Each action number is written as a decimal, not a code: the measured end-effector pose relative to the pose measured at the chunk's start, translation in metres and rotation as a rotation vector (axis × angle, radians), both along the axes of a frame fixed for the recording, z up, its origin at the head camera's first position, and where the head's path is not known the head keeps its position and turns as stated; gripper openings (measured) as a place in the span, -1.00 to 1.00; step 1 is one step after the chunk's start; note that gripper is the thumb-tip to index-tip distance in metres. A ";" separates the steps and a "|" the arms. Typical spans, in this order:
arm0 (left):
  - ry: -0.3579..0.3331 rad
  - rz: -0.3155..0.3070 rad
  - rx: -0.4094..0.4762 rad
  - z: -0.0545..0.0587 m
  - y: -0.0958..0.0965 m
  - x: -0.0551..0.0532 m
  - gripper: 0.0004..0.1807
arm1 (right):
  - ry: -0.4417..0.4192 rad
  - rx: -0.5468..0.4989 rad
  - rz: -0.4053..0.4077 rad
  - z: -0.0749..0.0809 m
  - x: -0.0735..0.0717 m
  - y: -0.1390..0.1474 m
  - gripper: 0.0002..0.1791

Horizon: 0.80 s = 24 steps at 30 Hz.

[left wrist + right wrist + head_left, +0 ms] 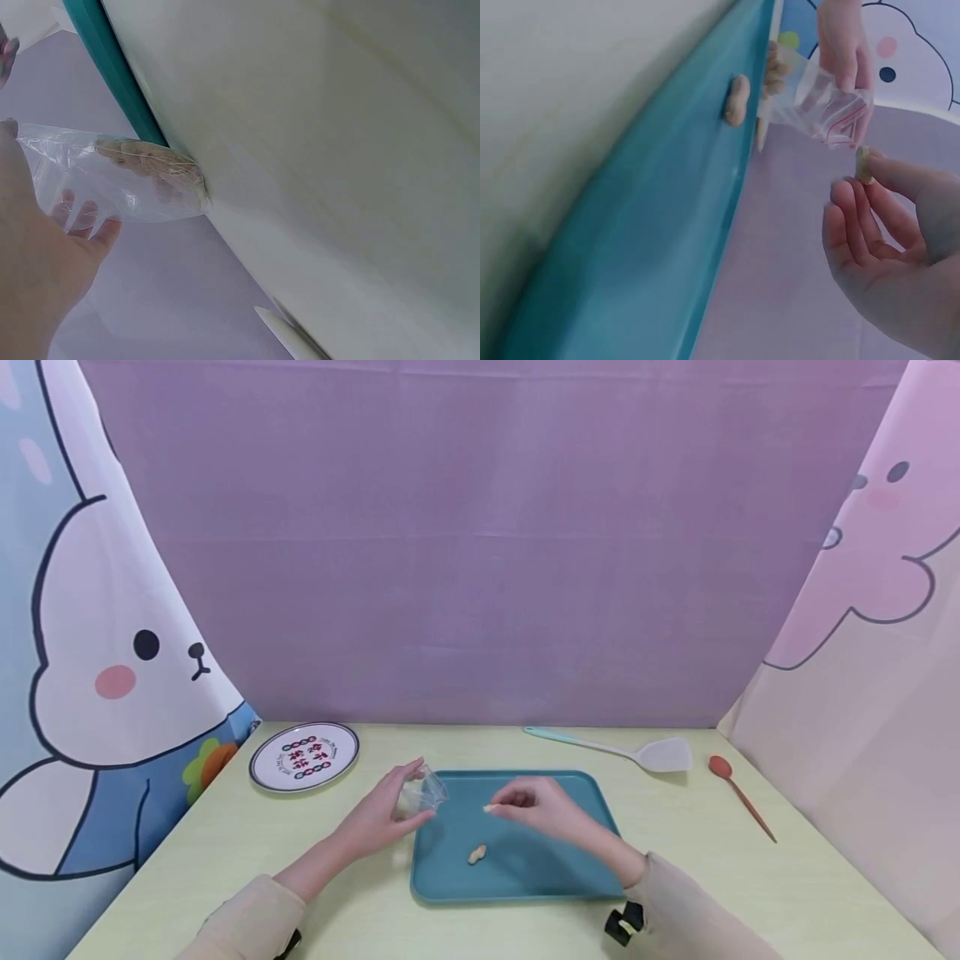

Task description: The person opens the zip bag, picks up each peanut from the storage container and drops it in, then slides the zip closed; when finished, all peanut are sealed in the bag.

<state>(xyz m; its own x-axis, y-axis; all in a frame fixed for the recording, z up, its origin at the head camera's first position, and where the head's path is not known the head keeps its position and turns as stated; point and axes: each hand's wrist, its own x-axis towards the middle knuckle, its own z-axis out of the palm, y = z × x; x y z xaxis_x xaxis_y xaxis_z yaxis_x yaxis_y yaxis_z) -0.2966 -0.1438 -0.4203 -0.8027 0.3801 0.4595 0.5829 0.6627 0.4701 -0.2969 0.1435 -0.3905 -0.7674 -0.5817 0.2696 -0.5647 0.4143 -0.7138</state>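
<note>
My left hand (pixel 381 814) grips a clear plastic bag (pixel 429 791) over the left edge of the teal tray (pixel 517 896). Inside the bag, several peanuts (pixel 154 161) lie at its bottom end in the left wrist view. The bag's mouth, with a red zip line, faces my right hand in the right wrist view. Above the tray, my right hand (pixel 543 806) pinches a small peanut (pixel 864 165) between thumb and fingertips, apart from the bag. A peanut in its shell (pixel 477 854) lies on the tray, left of the middle towards the front.
A white plate with red writing (pixel 304 757) lies at the back left. Behind the tray, to the right, is a spatula (pixel 663 755) with a pale green handle. A red-brown spoon (pixel 722 767) lies at the far right. Patterned cloth walls enclose the table.
</note>
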 end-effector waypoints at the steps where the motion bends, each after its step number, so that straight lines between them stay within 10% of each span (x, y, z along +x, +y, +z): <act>1: 0.003 0.000 -0.001 0.000 0.000 0.000 -0.14 | 0.004 -0.012 -0.003 0.001 -0.001 -0.003 -0.82; 24: 0.013 -0.014 0.005 -0.002 -0.002 -0.003 -0.15 | 0.078 -0.109 -0.018 0.012 -0.020 -0.084 -0.82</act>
<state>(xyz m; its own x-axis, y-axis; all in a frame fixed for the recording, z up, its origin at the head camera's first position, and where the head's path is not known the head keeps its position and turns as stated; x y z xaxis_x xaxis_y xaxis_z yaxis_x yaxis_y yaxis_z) -0.2994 -0.1455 -0.4221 -0.7913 0.3889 0.4719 0.5982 0.6522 0.4656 -0.3164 0.0593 -0.3786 -0.7517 -0.5322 0.3895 -0.6134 0.3472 -0.7093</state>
